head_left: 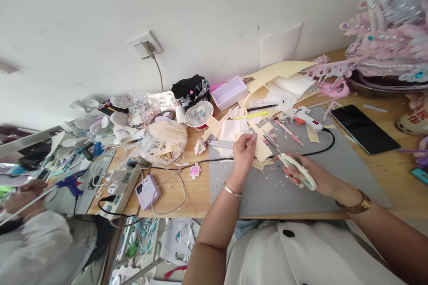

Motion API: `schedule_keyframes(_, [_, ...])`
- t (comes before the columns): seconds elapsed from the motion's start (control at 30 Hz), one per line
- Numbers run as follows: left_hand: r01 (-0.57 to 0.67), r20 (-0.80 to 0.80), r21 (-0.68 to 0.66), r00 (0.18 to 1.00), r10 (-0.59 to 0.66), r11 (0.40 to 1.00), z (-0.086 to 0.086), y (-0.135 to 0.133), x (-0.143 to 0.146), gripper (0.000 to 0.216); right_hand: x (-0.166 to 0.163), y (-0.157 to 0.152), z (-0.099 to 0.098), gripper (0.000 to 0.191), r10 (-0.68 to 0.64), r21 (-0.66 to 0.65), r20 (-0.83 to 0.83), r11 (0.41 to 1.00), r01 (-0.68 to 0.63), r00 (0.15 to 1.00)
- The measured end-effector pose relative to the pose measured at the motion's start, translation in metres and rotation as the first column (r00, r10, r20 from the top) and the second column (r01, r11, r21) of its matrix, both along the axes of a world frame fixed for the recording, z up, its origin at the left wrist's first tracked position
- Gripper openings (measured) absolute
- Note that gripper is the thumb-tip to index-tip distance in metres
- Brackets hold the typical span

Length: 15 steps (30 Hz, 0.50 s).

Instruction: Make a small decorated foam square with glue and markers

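My left hand is raised over the grey cutting mat, fingers pinched on a small cream paper piece. My right hand grips pale green scissors by their handles. The blades point up and left toward the paper piece, close to its right edge. Cream paper scraps lie on the mat under and beyond both hands. A metal ruler rests just left of my left hand.
A white glue gun with a black cord lies at the mat's far side. A dark tablet sits right, a pink ornate headdress beyond it. Bags, a power strip and a lilac box crowd the left. Another person's sleeve shows at far left.
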<state>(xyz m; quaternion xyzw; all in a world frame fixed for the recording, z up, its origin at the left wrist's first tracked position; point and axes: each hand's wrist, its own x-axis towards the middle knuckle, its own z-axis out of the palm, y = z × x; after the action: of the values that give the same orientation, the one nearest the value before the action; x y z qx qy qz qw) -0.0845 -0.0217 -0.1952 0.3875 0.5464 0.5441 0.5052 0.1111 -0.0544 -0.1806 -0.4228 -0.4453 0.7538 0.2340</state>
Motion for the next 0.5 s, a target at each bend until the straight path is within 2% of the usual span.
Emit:
schedule_keyframes(0.17, [0.018,0.004,-0.023,1.000,-0.018,1.000,0.001,-0.001,0.001,0.051,-0.009,0.005,0.004,0.055,-0.048,-0.063,-0.009,0.997,0.047,0.999])
schedule_keyframes(0.5, [0.051,0.005,-0.049,0.999,-0.050,0.998,0.004,-0.003,0.000,0.048,-0.008,0.008,-0.007,0.048,-0.086,-0.047,-0.057,0.995,0.084,0.995])
